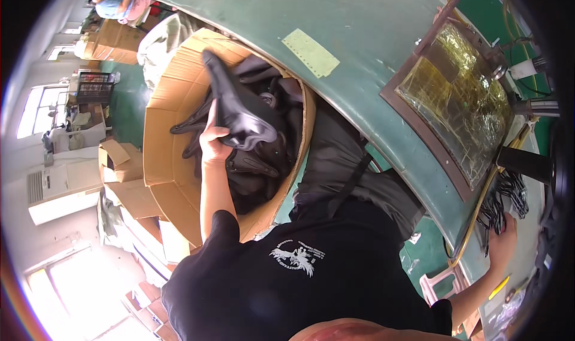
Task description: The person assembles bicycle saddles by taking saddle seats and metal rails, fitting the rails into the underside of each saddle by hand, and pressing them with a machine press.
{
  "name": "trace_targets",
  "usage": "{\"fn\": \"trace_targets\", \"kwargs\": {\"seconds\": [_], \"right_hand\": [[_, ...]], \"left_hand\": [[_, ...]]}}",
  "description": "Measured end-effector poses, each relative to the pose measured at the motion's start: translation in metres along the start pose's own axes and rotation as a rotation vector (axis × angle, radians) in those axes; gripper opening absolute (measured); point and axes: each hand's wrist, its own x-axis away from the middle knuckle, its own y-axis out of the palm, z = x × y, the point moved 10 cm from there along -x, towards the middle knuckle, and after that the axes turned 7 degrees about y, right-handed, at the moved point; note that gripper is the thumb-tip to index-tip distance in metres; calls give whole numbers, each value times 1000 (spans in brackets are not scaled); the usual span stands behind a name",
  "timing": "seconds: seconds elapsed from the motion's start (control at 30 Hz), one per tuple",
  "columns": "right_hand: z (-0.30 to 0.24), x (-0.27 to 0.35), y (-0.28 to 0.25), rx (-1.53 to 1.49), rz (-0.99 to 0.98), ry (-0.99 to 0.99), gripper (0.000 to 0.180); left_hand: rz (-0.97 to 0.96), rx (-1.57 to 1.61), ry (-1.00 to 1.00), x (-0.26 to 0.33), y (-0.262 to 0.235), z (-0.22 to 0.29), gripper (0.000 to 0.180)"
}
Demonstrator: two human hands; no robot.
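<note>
My left hand [214, 138] grips a black bicycle saddle [236, 104] by its side, above the open cardboard box [173, 95]. Its long narrow nose points up and away from me, and the wide end looks glossy and wavy. Several more dark, saddle-shaped pieces [254, 176] lie heaped inside the box under it. Far off to the right, my right hand [503, 239] closes its fingers on a bundle of thin black strips with pale edges [494, 212], on the tabletop. Part of those fingers is hard to make out at the picture's rim.
A green-topped table [359, 110] curves beside the box, with a pale yellow-green sheet [310, 52] on it. A framed plate under shiny amber film [458, 101] stands right of it. Another person [120, 4] sits at the far left. A yellow tool [499, 287] lies near my right forearm.
</note>
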Motion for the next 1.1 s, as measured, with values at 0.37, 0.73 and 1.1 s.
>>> {"fn": "trace_targets", "kwargs": {"seconds": [0.37,0.73,1.1], "right_hand": [[-69,99,-22,-1020,27,-54,85],[-231,128,32,-705,17,-766,24],[-245,120,53,-623,51,-774,18]], "left_hand": [[-1050,-462,-576,54,294,-141,89],[-876,-267,-1107,128,336,-195,101],[-907,-267,-1023,112,309,-217,97]]}}
